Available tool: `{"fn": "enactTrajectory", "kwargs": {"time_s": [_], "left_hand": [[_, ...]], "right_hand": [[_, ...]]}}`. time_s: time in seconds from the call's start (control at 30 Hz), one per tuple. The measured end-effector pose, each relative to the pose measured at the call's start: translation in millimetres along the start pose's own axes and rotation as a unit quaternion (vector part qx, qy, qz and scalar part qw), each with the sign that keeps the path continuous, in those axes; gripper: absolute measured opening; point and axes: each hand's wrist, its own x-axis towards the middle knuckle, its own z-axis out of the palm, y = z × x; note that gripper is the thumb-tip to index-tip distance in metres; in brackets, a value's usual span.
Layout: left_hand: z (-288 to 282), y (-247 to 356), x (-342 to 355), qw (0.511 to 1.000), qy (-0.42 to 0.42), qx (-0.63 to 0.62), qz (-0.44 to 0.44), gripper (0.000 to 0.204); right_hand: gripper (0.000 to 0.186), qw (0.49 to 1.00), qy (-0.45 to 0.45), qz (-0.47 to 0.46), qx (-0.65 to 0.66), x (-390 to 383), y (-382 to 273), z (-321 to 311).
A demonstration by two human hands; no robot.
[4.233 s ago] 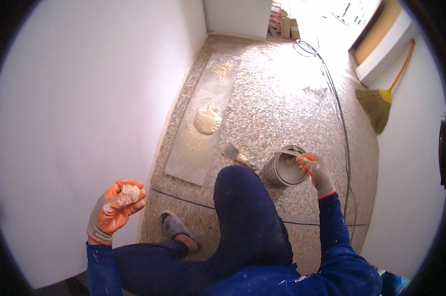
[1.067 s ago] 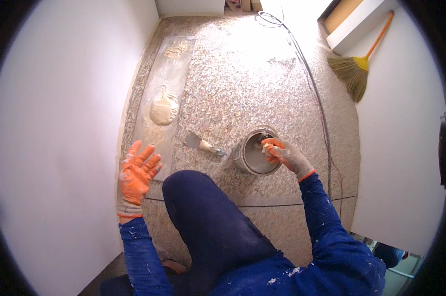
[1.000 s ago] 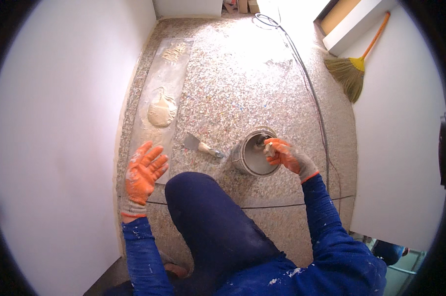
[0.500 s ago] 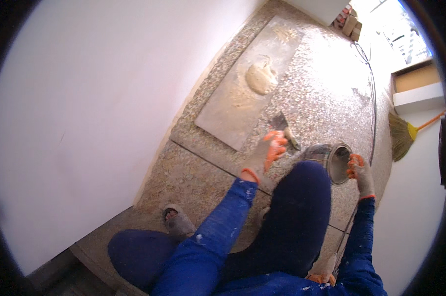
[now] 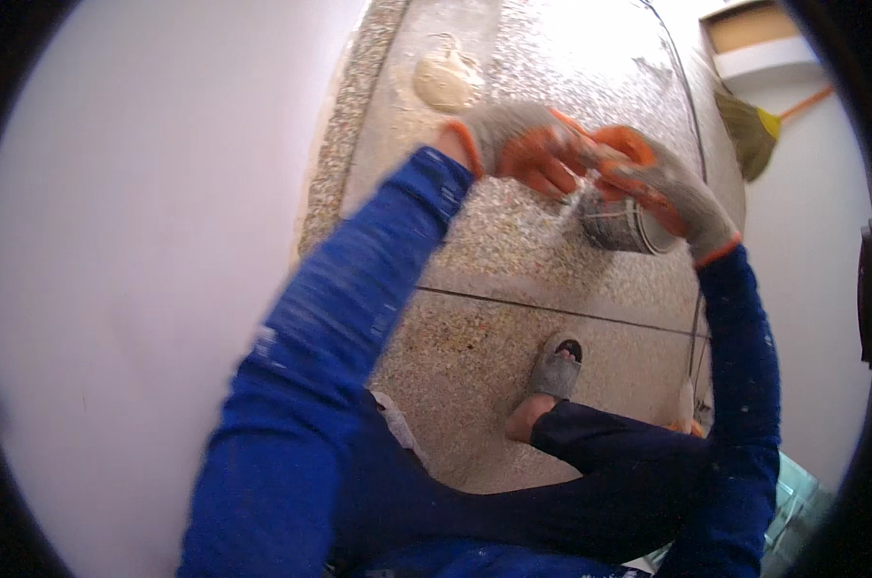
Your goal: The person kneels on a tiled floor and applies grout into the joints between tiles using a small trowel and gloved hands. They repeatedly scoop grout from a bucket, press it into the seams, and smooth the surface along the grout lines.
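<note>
My left hand [image 5: 532,152], in a grey glove with orange palm and fingers, meets my right hand [image 5: 662,188], gloved the same way, over the floor. The fingers of both are curled and pressed together, smeared by motion. A pale sliver shows between them, too blurred to name. Just below my right hand a round metal can [image 5: 619,223] lies tilted on its side, partly hidden by the fingers. Left of my hands, a mound of cream-coloured putty [image 5: 448,79] rests on a grey board [image 5: 373,144]. No putty knife can be made out.
A white wall [image 5: 166,241] runs along the left. On the right, a straw broom [image 5: 752,135] leans by another wall, near a dark cable [image 5: 682,77]. My slippered foot [image 5: 557,366] stands on the speckled floor [image 5: 465,352].
My hands, apart before, have come together above the can. The putty knife that was by my left hand on the floor is out of sight. My view and legs have shifted.
</note>
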Motion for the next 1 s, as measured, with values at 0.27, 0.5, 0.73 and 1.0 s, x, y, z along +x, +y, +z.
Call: {"fn": "enactTrajectory", "kwargs": {"time_s": [0.27,0.5,0.73,1.0], "left_hand": [[-45,-67,-88,0.994,0.056,0.078,-0.046,0.04],[-26,-207,-202,0.949,0.274,-0.117,-0.099,0.057],[11,-266,-278,0.864,0.451,-0.216,0.065,0.034],[-8,-262,-297,0.757,0.646,-0.095,0.034,0.021]], "right_hand": [[0.039,0.976,0.099,-0.018,0.19,53,72,153],[0.04,0.997,0.076,-0.017,0.023,50,143,277],[0.039,0.995,-0.008,0.065,0.073,70,153,365],[0.047,0.991,0.05,-0.073,-0.102,100,132,396]]}}
